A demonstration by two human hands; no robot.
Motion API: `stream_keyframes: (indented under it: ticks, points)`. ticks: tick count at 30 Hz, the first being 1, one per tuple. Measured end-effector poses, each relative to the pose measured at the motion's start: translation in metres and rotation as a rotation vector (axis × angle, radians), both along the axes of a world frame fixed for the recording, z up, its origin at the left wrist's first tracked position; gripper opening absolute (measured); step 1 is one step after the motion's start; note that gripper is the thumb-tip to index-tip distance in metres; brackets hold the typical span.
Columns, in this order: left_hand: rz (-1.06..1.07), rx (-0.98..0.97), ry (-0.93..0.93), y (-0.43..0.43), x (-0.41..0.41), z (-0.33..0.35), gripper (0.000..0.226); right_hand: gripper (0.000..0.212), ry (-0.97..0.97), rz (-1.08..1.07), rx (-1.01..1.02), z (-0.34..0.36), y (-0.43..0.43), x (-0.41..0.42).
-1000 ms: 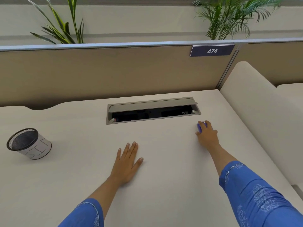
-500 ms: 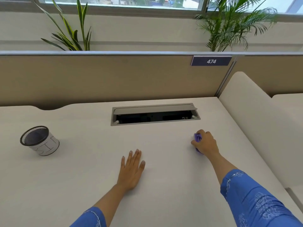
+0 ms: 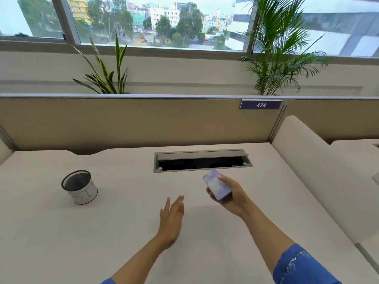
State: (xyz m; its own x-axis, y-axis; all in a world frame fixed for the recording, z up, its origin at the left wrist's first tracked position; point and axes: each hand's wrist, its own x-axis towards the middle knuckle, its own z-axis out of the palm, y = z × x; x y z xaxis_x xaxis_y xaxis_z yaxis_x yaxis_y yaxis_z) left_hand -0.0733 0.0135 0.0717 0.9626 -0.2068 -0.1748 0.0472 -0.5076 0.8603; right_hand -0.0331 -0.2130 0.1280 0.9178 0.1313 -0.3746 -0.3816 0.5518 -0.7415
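My right hand (image 3: 231, 196) holds a small flat purple block (image 3: 216, 184) above the white desk (image 3: 102, 238), its fingers curled round the block's lower end. The block is tilted, with its broad face turned towards me. To its left, my left hand (image 3: 171, 217) hovers on edge over the desk with straight fingers and holds nothing. A black mesh cup with a white paper band (image 3: 79, 186) stands on the desk at the left, well apart from both hands.
An open cable tray (image 3: 202, 160) is set into the desk just beyond the hands. A beige partition with a plate marked 474 (image 3: 260, 104) closes the back. A cream divider (image 3: 311, 171) bounds the right side. Plants stand behind the partition.
My right hand has lifted the purple block off the desk and turned it face up, moving left. My left hand has risen from flat on the desk onto its edge.
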Motion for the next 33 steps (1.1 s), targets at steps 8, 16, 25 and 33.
stream_keyframes:
  ticks: [8, 16, 25, 33]
  points:
    - [0.137, -0.376, 0.014, 0.022, -0.021, 0.08, 0.069, 0.051, -0.178, -0.005, 0.096, 0.021, 0.112, -0.046]
    - [0.251, -0.624, 0.106, 0.056, -0.039, 0.1, 0.073, 0.036, -0.323, -0.215, -0.157, 0.037, 0.179, -0.093]
    - [0.24, -1.128, 0.388, 0.075, -0.066, 0.109, 0.055, 0.029, -0.469, -0.171, -0.532, 0.046, 0.227, -0.121]
    - [0.229, -1.056, 0.346, 0.096, -0.071, 0.103, 0.038, 0.028, -0.503, -0.227, -1.038, 0.043, 0.228, -0.119]
